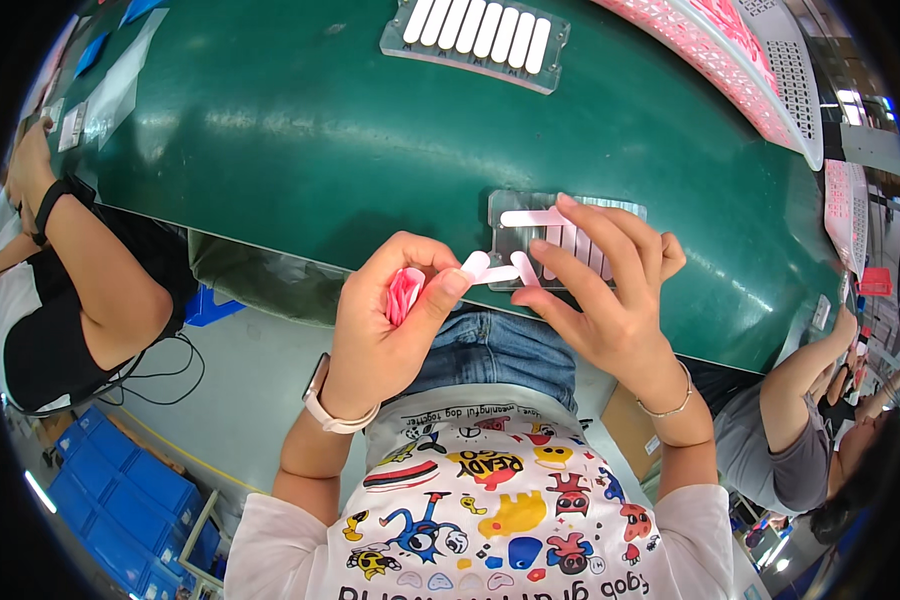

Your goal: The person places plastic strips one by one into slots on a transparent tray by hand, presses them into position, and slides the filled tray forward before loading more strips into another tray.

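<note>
My left hand point(395, 310) is closed around a bundle of pink rounded-end strips point(404, 296). One pale pink strip point(476, 265) pokes out at its thumb and fingertips, beside another short strip point(500, 274). My right hand point(610, 290) is spread over a clear slotted tray point(510, 240) at the table's near edge. Its thumb and index finger are apart, close to a tilted pink strip point(523, 268). A strip lying crosswise point(525, 218) reaches under its middle finger. More pale strips point(568, 250) lie side by side in the tray, partly hidden by my fingers.
Farther away on the green table point(300, 130) is a second clear tray point(395, 45) with several white strips. A pink-and-white basket point(730, 85) stands at the far right. People sit at left point(100, 260) and right point(770, 430). Blue bins point(120, 490) stand on the floor, lower left.
</note>
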